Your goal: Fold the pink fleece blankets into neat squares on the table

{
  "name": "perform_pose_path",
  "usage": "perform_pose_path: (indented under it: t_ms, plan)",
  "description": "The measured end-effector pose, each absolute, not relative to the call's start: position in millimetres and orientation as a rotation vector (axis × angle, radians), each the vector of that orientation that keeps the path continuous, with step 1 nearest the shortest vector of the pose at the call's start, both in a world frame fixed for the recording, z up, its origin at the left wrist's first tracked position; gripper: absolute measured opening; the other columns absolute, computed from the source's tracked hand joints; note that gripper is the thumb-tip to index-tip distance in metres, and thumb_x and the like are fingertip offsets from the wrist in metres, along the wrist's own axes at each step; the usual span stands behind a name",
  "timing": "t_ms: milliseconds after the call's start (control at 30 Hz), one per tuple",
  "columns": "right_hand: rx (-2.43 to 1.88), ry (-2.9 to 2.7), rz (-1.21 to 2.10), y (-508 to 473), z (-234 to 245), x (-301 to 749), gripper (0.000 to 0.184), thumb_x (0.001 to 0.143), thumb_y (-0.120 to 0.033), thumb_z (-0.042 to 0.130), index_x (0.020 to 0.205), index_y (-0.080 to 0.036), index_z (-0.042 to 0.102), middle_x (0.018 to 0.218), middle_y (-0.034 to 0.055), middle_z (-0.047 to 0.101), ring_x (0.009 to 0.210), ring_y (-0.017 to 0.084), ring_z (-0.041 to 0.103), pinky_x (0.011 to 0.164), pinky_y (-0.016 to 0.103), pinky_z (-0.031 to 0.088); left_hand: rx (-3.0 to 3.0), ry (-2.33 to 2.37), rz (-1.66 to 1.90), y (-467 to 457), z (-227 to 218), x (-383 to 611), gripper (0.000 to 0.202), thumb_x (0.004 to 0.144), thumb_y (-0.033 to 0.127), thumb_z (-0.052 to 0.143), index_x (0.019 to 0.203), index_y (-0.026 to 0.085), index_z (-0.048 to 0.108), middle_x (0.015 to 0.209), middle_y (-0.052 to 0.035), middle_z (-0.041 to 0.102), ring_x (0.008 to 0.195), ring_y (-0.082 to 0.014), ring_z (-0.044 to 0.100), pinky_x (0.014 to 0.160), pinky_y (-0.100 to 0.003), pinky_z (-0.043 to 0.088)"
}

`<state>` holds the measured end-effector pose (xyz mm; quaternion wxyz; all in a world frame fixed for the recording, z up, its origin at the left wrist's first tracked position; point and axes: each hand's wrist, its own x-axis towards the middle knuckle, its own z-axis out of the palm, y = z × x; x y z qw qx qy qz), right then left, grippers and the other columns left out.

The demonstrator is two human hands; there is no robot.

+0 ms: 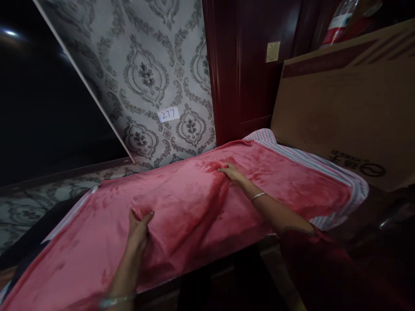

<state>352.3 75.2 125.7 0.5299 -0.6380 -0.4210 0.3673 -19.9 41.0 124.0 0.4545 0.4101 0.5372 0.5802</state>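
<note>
A pink plush blanket (285, 177) lies spread over a long, low surface, its nap showing darker red streaks. My left hand (138, 224) is closed on it near the middle, thumb on top and fingers partly hidden in the cloth. Farther back and to the right, my right hand (231, 172) pinches the same blanket. Between the two hands the cloth is lifted into a raised flap with a deep fold below it. Under the blanket's right end a striped cloth (358, 185) shows along the edge.
A large cardboard box (343, 103) stands at the right, with a bottle (339, 23) behind it. Patterned wallpaper (145, 77) and a dark red wooden panel (253, 77) close off the back. A big black screen (48, 99) stands at the left.
</note>
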Motion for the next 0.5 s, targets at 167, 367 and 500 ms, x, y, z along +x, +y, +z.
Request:
perform_pose_path:
  t_ms: [167, 367, 500]
  plan:
    - [-1.177, -1.033, 0.677, 26.8, 141.3, 339.1, 0.038, 0.069, -0.042, 0.068, 0.098, -0.019, 0.063, 0.098, 0.0022, 0.069, 0.094, 0.020, 0.061, 0.084, 0.029, 0.050, 1.148, 1.325, 1.452, 81.4, 201.2, -40.9, 0.081, 0.065, 0.010, 0.074, 0.139, 0.026, 0.047, 0.127, -0.0080, 0.064, 0.108, -0.0240, 0.066, 0.095, -0.038, 0.054]
    - [-1.389, -1.176, 1.046, -46.9, 83.1, 329.3, 0.049, 0.070, -0.060, 0.068, 0.098, -0.020, 0.068, 0.091, 0.0046, 0.071, 0.082, 0.024, 0.065, 0.068, 0.033, 0.054, 1.161, 1.596, 1.155, 91.4, 183.6, -64.2, 0.044, 0.062, 0.019, 0.080, 0.104, 0.011, 0.067, 0.098, -0.0130, 0.073, 0.107, -0.0321, 0.066, 0.098, -0.046, 0.050]
    - [-1.535, -1.287, 0.932, -49.8, 62.8, 344.9, 0.049, 0.072, -0.066, 0.060, 0.085, -0.020, 0.069, 0.085, 0.0059, 0.070, 0.078, 0.024, 0.064, 0.066, 0.033, 0.054, 1.174, 1.711, 1.174, 73.7, 140.2, -76.0, 0.033, 0.060, 0.020, 0.081, 0.091, 0.014, 0.069, 0.094, -0.0141, 0.073, 0.111, -0.0321, 0.063, 0.097, -0.042, 0.049]
